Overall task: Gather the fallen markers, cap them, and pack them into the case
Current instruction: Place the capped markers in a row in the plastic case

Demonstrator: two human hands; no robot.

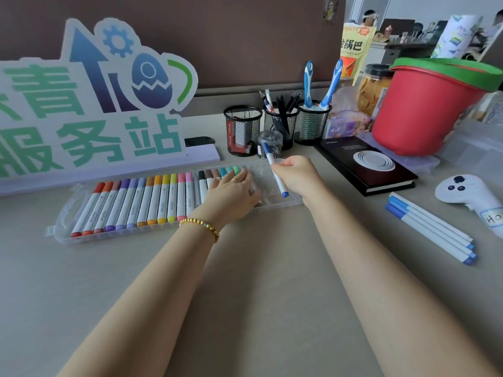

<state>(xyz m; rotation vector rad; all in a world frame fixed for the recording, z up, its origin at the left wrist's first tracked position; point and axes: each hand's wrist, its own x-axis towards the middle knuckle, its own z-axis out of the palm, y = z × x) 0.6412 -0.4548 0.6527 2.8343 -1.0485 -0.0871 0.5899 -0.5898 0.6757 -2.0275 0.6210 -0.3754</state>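
A clear plastic marker case point(283, 203) lies open on the desk, its left part filled with a row of capped markers point(152, 198) in many colours. My left hand point(231, 191) rests flat on the markers near the case's middle, fingers straight. My right hand point(295, 172) pinches a blue capped marker point(276, 172) and holds it tilted over the bare right end of the case. Several blue markers point(430, 227) lie side by side on the desk at the right.
Three black mesh pen cups point(242, 130) and a small clear jar point(269, 144) stand behind the case. A black box point(367, 167), a red bucket point(424, 104) and a white controller point(468, 193) sit at the right. A large sign point(89, 104) stands at the left.
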